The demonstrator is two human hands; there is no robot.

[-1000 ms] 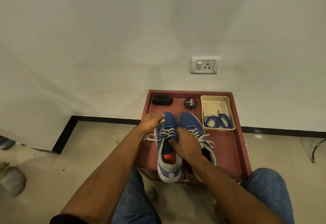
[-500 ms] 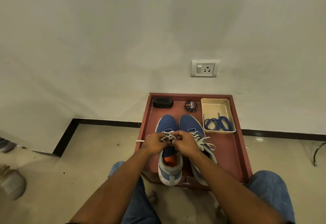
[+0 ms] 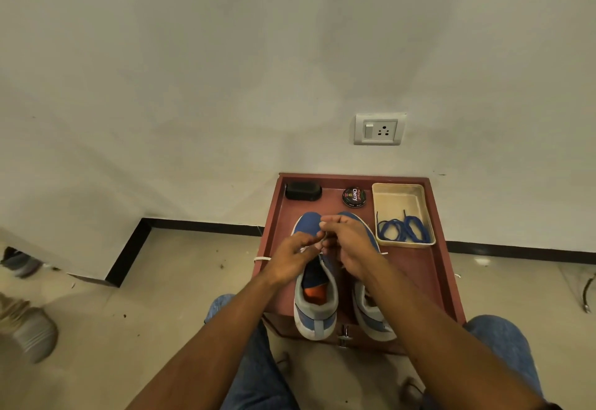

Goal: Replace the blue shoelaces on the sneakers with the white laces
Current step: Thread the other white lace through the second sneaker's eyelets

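Blue sneakers stand side by side on the reddish-brown table (image 3: 429, 280), toes toward the wall: the left sneaker (image 3: 314, 300) and the right sneaker (image 3: 371, 313). Both hands meet over the left sneaker's lacing; the left hand (image 3: 292, 259) and the right hand (image 3: 350, 248) have fingers curled, pinching the white lace (image 3: 262, 259), one end of which hangs over the table's left edge. Blue laces (image 3: 403, 230) lie in the beige tray (image 3: 400, 192) at the table's far right corner. A polish tin (image 3: 354, 196) and a black case (image 3: 303, 191) sit along the table's far edge.
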